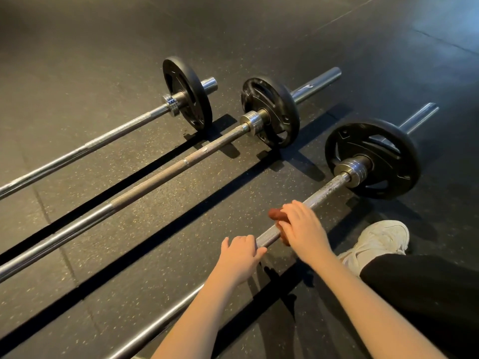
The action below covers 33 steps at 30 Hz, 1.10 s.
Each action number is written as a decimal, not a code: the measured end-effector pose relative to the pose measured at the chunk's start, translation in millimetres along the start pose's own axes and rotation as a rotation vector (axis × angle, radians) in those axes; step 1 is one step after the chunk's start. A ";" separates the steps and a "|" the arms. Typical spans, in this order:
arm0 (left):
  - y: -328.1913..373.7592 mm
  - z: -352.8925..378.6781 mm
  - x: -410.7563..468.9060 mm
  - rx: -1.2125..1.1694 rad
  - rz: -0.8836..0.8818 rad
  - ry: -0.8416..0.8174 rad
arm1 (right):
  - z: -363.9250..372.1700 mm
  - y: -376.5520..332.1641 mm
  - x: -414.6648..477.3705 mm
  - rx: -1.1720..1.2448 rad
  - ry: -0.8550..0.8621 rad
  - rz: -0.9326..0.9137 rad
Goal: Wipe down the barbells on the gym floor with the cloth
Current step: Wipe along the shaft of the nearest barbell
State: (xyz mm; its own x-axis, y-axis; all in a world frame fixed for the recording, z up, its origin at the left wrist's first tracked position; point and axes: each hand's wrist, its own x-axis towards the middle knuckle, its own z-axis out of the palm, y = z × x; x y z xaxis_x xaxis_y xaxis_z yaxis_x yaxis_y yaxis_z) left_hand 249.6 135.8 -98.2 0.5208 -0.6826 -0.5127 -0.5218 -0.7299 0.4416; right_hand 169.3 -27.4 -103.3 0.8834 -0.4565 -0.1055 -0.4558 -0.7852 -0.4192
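Three barbells lie side by side on the dark rubber floor, each with a black plate at its far end. The nearest barbell runs diagonally under both hands. My right hand grips a reddish-brown cloth wrapped around that bar's knurled shaft. Just below it, my left hand holds the same bar, fingers curled over it. The middle barbell and the far barbell lie untouched to the left.
My white shoe and black trouser leg sit right of the near bar. Its black plate stands just beyond my right hand. Speckled rubber floor separates the bars.
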 end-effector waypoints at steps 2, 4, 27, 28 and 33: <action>7.4 -2.2 8.0 0.004 0.008 -0.015 | -15.5 17.7 20.3 -0.062 0.042 0.101; 10.4 -3.2 15.1 -0.032 0.007 -0.059 | -25.9 26.4 32.2 -0.037 0.136 0.253; 36.6 30.6 17.1 0.184 -0.055 0.299 | -52.6 80.4 62.2 0.050 0.224 0.361; 34.5 30.8 17.6 0.155 -0.057 0.299 | -46.4 74.6 59.4 0.070 0.235 0.352; 28.7 23.5 17.8 0.109 -0.032 0.310 | -51.7 80.7 51.4 -0.153 0.100 0.130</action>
State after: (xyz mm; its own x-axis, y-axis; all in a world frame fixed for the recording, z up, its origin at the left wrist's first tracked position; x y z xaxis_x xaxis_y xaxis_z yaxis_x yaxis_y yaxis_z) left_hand 228.1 103.5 -112.0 0.7103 -0.6504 -0.2690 -0.5626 -0.7543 0.3384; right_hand 172.3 -135.8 -96.0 0.8046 -0.5911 -0.0569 -0.5830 -0.7679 -0.2654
